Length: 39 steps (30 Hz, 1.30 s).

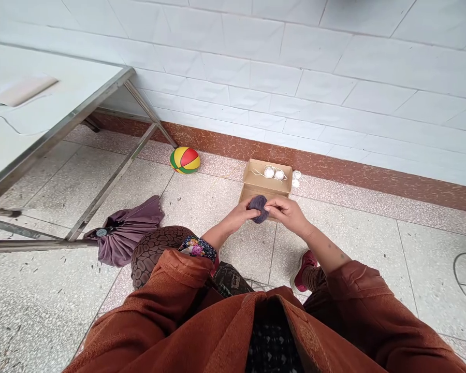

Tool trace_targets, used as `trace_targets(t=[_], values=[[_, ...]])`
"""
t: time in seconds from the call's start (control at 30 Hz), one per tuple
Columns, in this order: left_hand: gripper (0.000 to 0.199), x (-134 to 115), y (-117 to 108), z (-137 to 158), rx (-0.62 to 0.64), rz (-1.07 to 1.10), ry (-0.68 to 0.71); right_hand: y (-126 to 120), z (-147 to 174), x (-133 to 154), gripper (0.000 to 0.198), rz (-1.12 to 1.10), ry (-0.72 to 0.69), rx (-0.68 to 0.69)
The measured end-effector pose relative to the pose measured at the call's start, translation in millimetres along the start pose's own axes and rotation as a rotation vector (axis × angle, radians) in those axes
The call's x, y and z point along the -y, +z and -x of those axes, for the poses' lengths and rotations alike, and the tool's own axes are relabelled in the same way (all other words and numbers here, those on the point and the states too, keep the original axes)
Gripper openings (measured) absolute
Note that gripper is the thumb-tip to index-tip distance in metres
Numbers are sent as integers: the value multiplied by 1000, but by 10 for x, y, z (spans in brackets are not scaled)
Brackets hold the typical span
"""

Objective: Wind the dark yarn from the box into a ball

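A dark purple ball of yarn (pixel 258 208) is in my left hand (pixel 238 215), which has its thumb across the front and its fingers around the left side. At the ball's right edge, my right hand (pixel 288 213) pinches the yarn between thumb and fingertips. Both hands are above the near part of an open cardboard box (pixel 246 192), and they hide much of its inside. Two white balls of yarn (pixel 274 172) with loose strands lie in the far part of the box. More small white balls (pixel 296 178) sit on the floor just right of it.
Left of the box, a red, yellow and green ball (pixel 185 160) rests by the wall. A metal-framed table (pixel 97 98) stands at the left, with a folded purple umbrella (pixel 128 228) on the floor beside it. A thin cable or wire (pixel 456 272) curves at the right edge.
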State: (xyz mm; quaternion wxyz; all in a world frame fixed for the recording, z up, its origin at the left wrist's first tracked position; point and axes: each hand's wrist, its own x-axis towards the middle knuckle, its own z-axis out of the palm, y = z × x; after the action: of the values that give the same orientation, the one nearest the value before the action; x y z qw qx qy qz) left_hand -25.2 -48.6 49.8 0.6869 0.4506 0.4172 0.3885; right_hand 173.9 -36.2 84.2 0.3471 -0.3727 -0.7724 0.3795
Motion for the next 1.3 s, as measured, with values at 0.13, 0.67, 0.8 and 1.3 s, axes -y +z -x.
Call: trace_targets(t=[0.13,0.67,0.8,1.3], values=[[71,26,20,52,248,45,-13,-54,-56,-140,21,37,44,-188],[49,-124,12,50,-27,563,49,309,132,-281,22,142,251,36],[43,-73,-25,-1,-214,472,71,281,150,-120,22,101,73,216],[78,-26,35,98,155,93,-47,18,-38,-96,19,12,103,-165]])
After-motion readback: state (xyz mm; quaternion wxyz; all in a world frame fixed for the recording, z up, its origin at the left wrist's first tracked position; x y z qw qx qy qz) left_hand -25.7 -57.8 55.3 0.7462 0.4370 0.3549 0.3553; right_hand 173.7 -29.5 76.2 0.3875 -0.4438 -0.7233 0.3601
